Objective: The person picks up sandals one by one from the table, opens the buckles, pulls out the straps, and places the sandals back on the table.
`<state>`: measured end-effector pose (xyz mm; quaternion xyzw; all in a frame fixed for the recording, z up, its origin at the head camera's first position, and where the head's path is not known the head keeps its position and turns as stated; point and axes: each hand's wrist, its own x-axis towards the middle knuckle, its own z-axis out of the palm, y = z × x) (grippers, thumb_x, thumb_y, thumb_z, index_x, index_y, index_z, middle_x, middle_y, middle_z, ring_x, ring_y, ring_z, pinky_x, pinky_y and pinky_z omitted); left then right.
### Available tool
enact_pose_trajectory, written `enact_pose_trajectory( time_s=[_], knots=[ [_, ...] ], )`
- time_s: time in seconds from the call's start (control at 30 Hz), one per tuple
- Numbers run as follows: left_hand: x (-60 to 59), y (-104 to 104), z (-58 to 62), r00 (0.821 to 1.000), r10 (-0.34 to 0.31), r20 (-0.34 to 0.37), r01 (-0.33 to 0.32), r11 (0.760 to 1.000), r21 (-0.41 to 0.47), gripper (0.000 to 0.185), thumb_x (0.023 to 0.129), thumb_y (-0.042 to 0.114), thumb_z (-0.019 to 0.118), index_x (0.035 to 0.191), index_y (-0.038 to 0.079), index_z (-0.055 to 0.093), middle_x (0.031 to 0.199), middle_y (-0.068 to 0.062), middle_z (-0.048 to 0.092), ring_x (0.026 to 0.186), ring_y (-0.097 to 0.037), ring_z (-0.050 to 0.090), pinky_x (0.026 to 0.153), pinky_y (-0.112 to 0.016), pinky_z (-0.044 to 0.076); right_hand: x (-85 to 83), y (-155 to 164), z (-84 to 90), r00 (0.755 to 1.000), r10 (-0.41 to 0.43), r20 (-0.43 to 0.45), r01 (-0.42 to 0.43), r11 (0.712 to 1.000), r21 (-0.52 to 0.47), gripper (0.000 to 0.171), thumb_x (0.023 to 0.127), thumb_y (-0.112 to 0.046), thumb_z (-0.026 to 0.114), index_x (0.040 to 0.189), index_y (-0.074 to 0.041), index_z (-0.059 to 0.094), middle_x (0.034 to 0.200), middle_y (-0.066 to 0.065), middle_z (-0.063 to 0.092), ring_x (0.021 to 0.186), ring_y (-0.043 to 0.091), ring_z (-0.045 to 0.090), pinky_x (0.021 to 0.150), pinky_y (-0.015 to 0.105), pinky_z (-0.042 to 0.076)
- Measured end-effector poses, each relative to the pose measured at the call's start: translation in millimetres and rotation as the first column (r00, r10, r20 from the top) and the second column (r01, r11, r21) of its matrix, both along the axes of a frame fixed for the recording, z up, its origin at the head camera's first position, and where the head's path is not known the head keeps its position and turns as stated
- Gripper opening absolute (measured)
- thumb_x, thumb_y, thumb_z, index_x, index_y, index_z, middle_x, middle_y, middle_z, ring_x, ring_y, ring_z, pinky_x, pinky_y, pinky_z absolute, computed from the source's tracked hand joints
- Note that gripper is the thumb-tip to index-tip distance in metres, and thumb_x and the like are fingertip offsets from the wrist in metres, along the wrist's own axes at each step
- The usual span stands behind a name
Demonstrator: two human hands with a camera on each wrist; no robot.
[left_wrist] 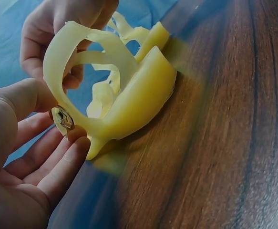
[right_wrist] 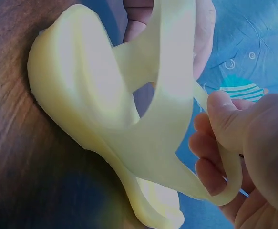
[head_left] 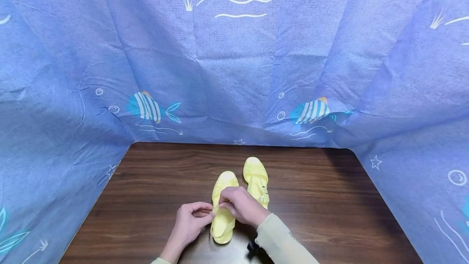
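Right hand (head_left: 243, 205) pinching strap (right_wrist: 232, 177) | left hand (head_left: 189, 221) pinching silver buckle (left_wrist: 63, 118) | pale-yellow jelly sandal (head_left: 222, 220), glossy | matching sandal (head_left: 254, 170) at two o'clock

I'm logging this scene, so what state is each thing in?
Nearer shoe, sole down on the table
Its buckle, held by the left hand; fastening unclear
Its strap, bent, pinched by the right hand
Farther shoe, sole down, not held; fastening unclear
Backdrop cloth, hanging, creased

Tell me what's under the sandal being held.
The table shows below and around the sandal. The patch directly beneath it is covered, so anything there can't be seen.
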<state>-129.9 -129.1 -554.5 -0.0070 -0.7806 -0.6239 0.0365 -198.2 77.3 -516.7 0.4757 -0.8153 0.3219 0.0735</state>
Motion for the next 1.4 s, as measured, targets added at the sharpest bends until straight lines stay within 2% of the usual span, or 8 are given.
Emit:
enact_pose_trajectory(
  time_s=[0.1, 0.27, 0.47, 0.83, 1.1, 1.23, 1.4],
  knots=[
    [0.3, 0, -0.3, 1.0, 0.003, -0.004, -0.003, 1.0, -0.003, 0.015, 0.08, -0.003, 0.084, 0.094, 0.001, 0.08, 0.083, -0.009, 0.079, 0.073, -0.01, 0.076, 0.07, -0.023, 0.062, -1.1, 1, 1.8, 1.0, 0.011, -0.019, -0.011, 1.0, 0.016, 0.013, 0.091, -0.007, 0.08, 0.087, -0.013, 0.07, 0.084, -0.006, 0.069, 0.081, 0.001, 0.062, 0.078, 0.012, 0.052],
    [1.1, 1, 1.6, 1.0, 0.001, 0.0, -0.001, 1.0, 0.01, 0.015, 0.08, -0.004, 0.084, 0.094, 0.002, 0.08, 0.084, -0.01, 0.079, 0.073, -0.01, 0.075, 0.07, -0.022, 0.062, -1.4, 0, 5.2, 0.998, 0.029, -0.062, -0.022, 0.993, 0.114, 0.005, 0.094, -0.015, 0.078, 0.094, -0.015, 0.073, 0.092, -0.008, 0.072, 0.088, 0.003, 0.067, 0.084, 0.018, 0.054],
    [2.0, 4, 3.5, 1.0, -0.001, 0.007, 0.0, 0.998, 0.057, 0.018, 0.08, -0.006, 0.084, 0.096, -0.002, 0.08, 0.086, -0.013, 0.079, 0.074, -0.012, 0.076, 0.071, -0.022, 0.062, 0.1, -5, 4.3, 0.996, 0.044, -0.072, -0.029, 0.981, 0.19, 0.002, 0.095, -0.02, 0.078, 0.097, -0.02, 0.078, 0.093, -0.012, 0.075, 0.089, -0.004, 0.067, 0.087, 0.016, 0.053],
    [3.2, 5, 0.5, 1.0, 0.014, -0.013, -0.013, 0.999, 0.051, 0.016, 0.081, -0.003, 0.085, 0.096, 0.0, 0.081, 0.087, -0.011, 0.079, 0.075, -0.01, 0.075, 0.07, -0.022, 0.062, 3.5, -1, 2.8, 0.999, -0.003, -0.045, 0.01, 0.99, 0.138, 0.005, 0.095, -0.013, 0.078, 0.093, -0.017, 0.077, 0.091, -0.01, 0.074, 0.088, -0.001, 0.067, 0.087, 0.019, 0.054],
    [7.0, 5, -0.5, 0.999, 0.05, -0.017, -0.049, 0.998, 0.038, 0.014, 0.081, 0.002, 0.088, 0.092, 0.007, 0.082, 0.083, -0.006, 0.079, 0.074, -0.009, 0.075, 0.07, -0.021, 0.061, 3.9, 0, -1.0, 0.999, 0.007, -0.043, -0.002, 0.995, 0.099, 0.005, 0.094, -0.011, 0.078, 0.092, -0.015, 0.076, 0.089, -0.008, 0.073, 0.088, 0.001, 0.067, 0.086, 0.018, 0.054],
    [7.2, 5, -1.5, 0.997, 0.073, -0.029, -0.071, 0.996, 0.06, 0.013, 0.081, -0.001, 0.087, 0.091, 0.007, 0.082, 0.082, -0.006, 0.079, 0.074, -0.009, 0.075, 0.07, -0.021, 0.061, 1.9, 3, -2.6, 0.999, 0.004, -0.042, 0.0, 0.995, 0.098, 0.007, 0.093, -0.008, 0.079, 0.09, -0.014, 0.076, 0.088, -0.007, 0.072, 0.085, 0.001, 0.066, 0.084, 0.015, 0.053],
    [7.5, 6, -1.0, 0.998, 0.067, -0.02, -0.066, 0.996, 0.056, 0.014, 0.081, -0.003, 0.086, 0.092, 0.004, 0.081, 0.083, -0.006, 0.079, 0.075, -0.01, 0.075, 0.07, -0.021, 0.061, -1.6, 7, -3.4, 0.998, 0.005, -0.064, -0.002, 0.999, 0.042, 0.008, 0.093, -0.007, 0.078, 0.09, -0.013, 0.074, 0.087, -0.007, 0.073, 0.085, 0.003, 0.067, 0.082, 0.016, 0.054]
  ],
)
